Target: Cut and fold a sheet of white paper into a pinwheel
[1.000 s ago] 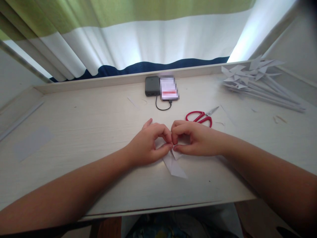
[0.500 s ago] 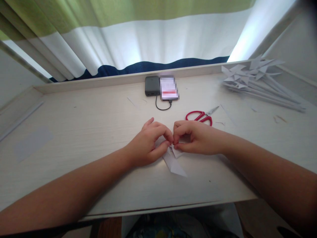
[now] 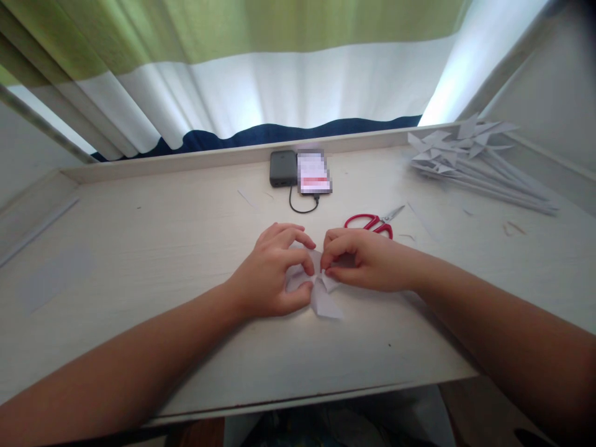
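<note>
A folded white paper piece (image 3: pixel 326 304) with several pointed flaps lies on the white desk between my hands. My left hand (image 3: pixel 284 270) curves over its left side, thumb and fingers apart, with paper showing between them. On the other side, my right hand (image 3: pixel 356 257) pinches a small fold of the same paper between thumb and fingertips. Part of the paper is hidden under both hands. Red-handled scissors (image 3: pixel 384 228) lie just beyond my right hand, blades pointing away to the right.
At the desk's (image 3: pixel 209 379) back stand a dark power bank (image 3: pixel 283 169) and, cabled to it, a phone (image 3: pixel 313 172). Several paper pinwheel shapes on sticks (image 3: pixel 465 155) lie at the back right. A flat paper sheet (image 3: pixel 56 276) is at the left.
My left thumb and fingers have spread apart from their pinch, showing more of the paper. My right hand keeps its pinch. The whole view has shifted slightly.
</note>
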A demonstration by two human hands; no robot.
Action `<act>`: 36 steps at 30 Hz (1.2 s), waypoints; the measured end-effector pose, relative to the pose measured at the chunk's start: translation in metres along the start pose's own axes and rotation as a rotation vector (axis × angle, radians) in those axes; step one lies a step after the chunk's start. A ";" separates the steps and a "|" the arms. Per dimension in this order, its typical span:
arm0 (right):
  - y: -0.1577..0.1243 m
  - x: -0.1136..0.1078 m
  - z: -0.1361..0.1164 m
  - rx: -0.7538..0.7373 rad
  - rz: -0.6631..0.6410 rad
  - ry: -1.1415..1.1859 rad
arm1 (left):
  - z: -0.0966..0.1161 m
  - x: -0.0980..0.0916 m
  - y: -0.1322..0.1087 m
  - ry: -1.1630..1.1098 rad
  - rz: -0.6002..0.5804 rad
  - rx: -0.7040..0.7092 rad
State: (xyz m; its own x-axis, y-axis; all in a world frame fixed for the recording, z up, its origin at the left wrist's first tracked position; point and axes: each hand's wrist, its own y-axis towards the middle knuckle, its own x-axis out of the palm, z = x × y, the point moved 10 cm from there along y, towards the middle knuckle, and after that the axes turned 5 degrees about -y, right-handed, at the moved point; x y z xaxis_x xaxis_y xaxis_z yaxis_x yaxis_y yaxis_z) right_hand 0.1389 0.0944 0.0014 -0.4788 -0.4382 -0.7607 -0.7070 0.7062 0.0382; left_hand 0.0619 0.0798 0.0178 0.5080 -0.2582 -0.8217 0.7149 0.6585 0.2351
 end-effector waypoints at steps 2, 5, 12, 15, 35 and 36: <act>0.000 -0.002 0.002 0.000 0.008 -0.036 | 0.002 -0.001 0.001 0.002 0.010 0.011; 0.000 -0.004 -0.006 -0.090 0.021 -0.090 | 0.002 -0.002 0.000 -0.004 0.043 0.020; 0.003 -0.016 -0.013 -0.095 -0.043 -0.279 | -0.005 0.001 -0.002 0.057 0.100 0.088; -0.018 -0.069 0.028 0.316 0.096 -0.460 | -0.005 -0.003 -0.004 0.066 0.142 0.099; -0.207 -0.170 0.180 1.280 0.110 -0.672 | -0.003 -0.001 -0.001 0.034 0.136 0.008; -0.207 -0.170 0.179 1.278 0.115 -0.669 | -0.002 -0.001 -0.001 0.031 0.135 0.006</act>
State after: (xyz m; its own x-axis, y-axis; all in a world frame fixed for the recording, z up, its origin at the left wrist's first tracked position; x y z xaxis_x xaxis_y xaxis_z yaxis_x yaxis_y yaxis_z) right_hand 0.4600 0.1221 0.0064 0.0819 -0.2615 -0.9617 0.4285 0.8804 -0.2030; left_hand 0.0600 0.0811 0.0169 0.5849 -0.1458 -0.7979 0.6442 0.6812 0.3478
